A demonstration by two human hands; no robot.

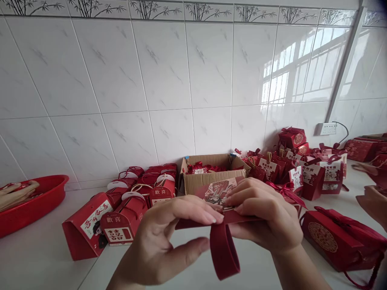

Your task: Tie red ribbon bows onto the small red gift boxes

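Both of my hands hold a flat red gift box with a printed picture on its face, above the white counter. My left hand pinches its left edge with fingers and thumb. My right hand is wrapped round its right side. A dark red ribbon loop hangs down from the box between my hands. Behind the box stands an open cardboard carton with red items inside.
Folded red gift boxes stand at the left, more are piled at the right. A red box with ribbon lies near my right hand. A red basin sits far left. Another person's hands show at the right edge.
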